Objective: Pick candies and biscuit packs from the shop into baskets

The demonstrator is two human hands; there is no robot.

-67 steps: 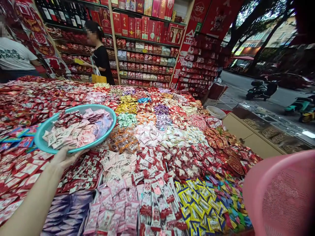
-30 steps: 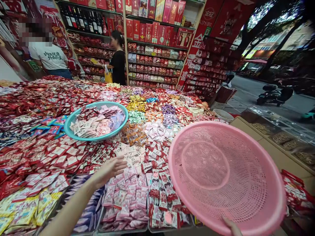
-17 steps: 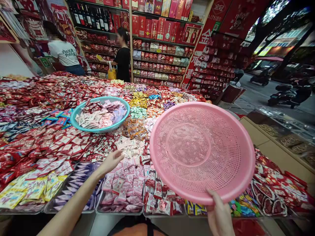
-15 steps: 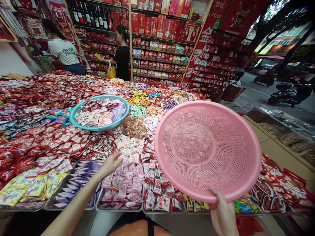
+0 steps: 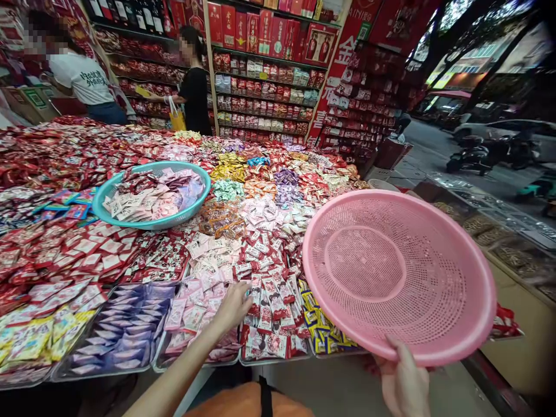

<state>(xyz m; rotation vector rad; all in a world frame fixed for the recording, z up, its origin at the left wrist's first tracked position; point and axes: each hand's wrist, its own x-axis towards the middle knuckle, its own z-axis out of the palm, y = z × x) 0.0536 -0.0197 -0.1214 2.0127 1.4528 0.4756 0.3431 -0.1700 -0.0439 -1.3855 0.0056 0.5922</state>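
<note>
My right hand point(image 5: 403, 373) grips the near rim of a round pink mesh basket point(image 5: 365, 263), thumb on top and fingers underneath. Nothing lies in the basket, which is held over the candy at the right. My left hand point(image 5: 234, 307) hovers over or touches the pile between pink packets point(image 5: 191, 315) and red-and-white wrapped candies point(image 5: 271, 301). Its fingers are slightly bent and apart, and nothing shows in them. A turquoise basket point(image 5: 174, 219) holding pink, white and dark red packets rests on the candy at the left.
Trays of purple packets point(image 5: 125, 327) and yellow packets point(image 5: 30, 341) line the near left edge. Two people stand behind the display, before shelves point(image 5: 269, 55) of red boxes. Covered bins point(image 5: 512, 255) and parked scooters point(image 5: 473, 156) are at the right.
The view has shifted to the right. My left hand has moved right, from the pink packets toward the red-and-white candies. The pink basket has moved right with my right hand.
</note>
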